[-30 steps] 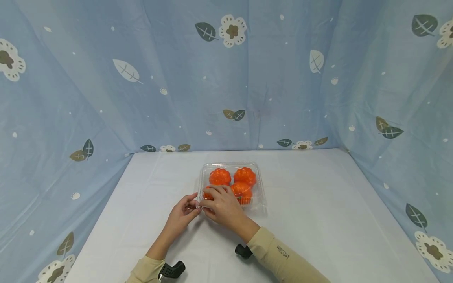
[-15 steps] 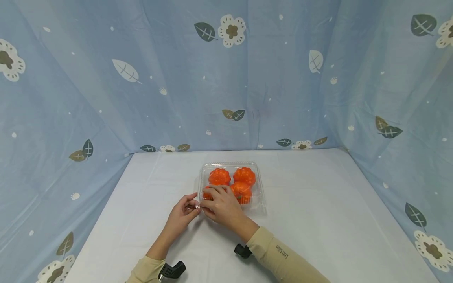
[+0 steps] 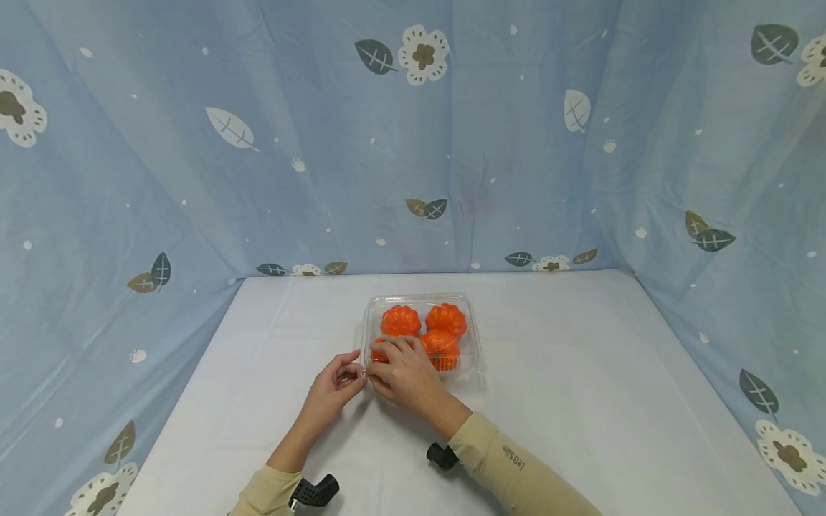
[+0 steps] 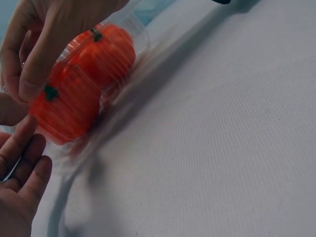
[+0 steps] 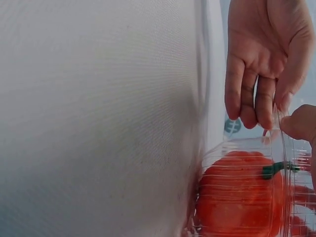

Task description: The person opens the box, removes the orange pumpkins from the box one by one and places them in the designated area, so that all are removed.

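Just below mid-frame sits the box (image 3: 477,345), its lower-left corner pinched by the left hand (image 3: 330,390) and the right hand (image 3: 409,376); an uneven tug could crack it, jolting the pumpkins (image 3: 445,320).

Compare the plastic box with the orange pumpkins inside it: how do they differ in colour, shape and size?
The plastic box is clear and colourless; the pumpkins are orange, with green stems. The box is squarish, the pumpkins round and lobed. The box is larger than any single pumpkin it holds. Both have ridged sides.
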